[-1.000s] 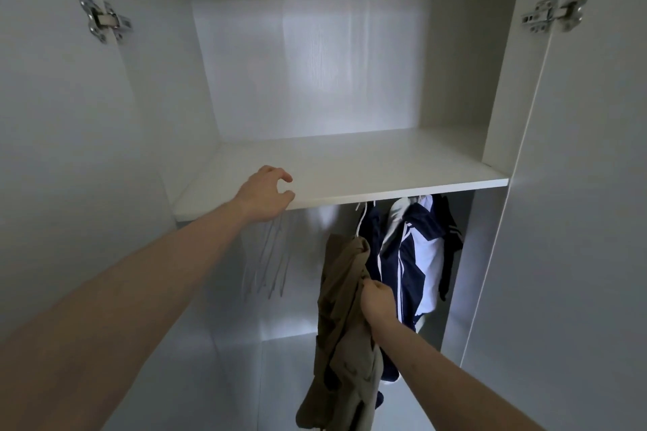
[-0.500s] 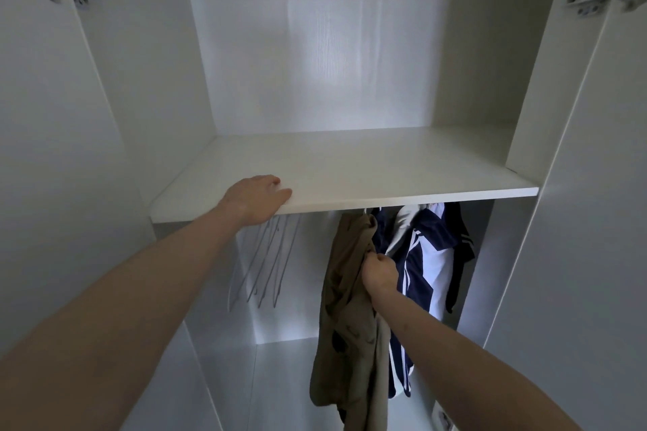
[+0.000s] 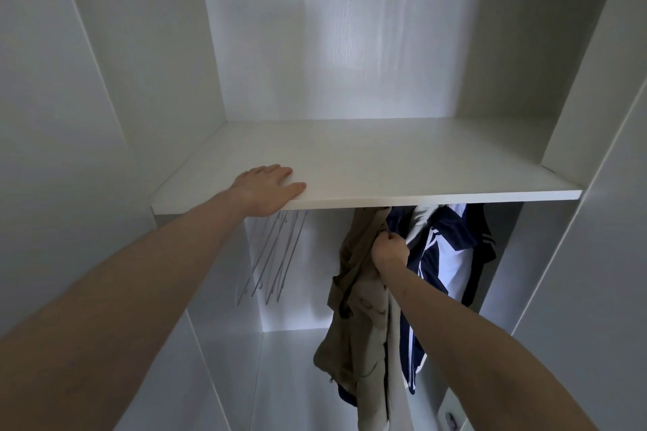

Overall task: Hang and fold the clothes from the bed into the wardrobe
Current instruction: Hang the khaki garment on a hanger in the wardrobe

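Note:
I face an open white wardrobe. My left hand [image 3: 268, 187] lies flat on the front edge of its white shelf [image 3: 402, 164], fingers straight. Below the shelf my right hand [image 3: 389, 250] grips the upper part of a khaki garment [image 3: 357, 318] and holds it up close under the shelf. The garment hangs down in folds. Its top and any hanger or rail are hidden behind the shelf edge. Right beside it hangs a navy and white jacket [image 3: 448, 255].
Several bare wire hangers [image 3: 276, 255] hang at the left under the shelf. The wardrobe's side walls and open doors [image 3: 616, 255] frame the space. The floor of the lower compartment [image 3: 294, 378] shows pale under the clothes.
My right hand has lifted the khaki garment higher, up to the underside of the shelf. My left hand has flattened onto the shelf edge. The view has moved closer in.

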### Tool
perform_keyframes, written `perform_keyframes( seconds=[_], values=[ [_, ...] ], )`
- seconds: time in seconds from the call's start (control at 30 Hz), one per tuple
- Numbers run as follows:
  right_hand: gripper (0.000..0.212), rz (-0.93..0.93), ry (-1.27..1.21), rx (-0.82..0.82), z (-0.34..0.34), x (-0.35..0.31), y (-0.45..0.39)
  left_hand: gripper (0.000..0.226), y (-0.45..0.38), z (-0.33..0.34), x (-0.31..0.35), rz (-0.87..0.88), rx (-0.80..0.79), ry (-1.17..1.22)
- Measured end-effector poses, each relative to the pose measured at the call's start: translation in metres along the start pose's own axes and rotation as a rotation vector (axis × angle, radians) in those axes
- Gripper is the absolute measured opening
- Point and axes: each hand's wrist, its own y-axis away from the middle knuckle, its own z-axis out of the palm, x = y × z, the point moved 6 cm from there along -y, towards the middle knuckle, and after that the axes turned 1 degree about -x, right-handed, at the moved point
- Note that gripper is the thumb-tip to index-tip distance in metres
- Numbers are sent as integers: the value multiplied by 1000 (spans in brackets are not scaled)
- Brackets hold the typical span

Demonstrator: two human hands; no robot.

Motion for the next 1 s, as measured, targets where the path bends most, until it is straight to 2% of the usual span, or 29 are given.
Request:
perform_keyframes(
  seconds=[0.17,0.3,0.6,0.87,0.93,1.0],
  values=[
    [39,-10,155,-13,-2,3,-18,77,2,0,1,-13,2,-8],
    [41,54,290,-81,2,19,-29,76,2,0,3,-7,13,-21],
    [37,51,434,-155,3,22,-46,75,5,-2,5,-6,37,-15],
    [34,-15,455,-135,5,35,-47,75,7,-3,4,-6,57,-2],
    [39,-74,456,-90,8,36,-36,74,8,-4,4,-2,65,3],
    [45,-175,470,24,9,30,-22,74,8,-3,4,-1,71,6]
  ],
)
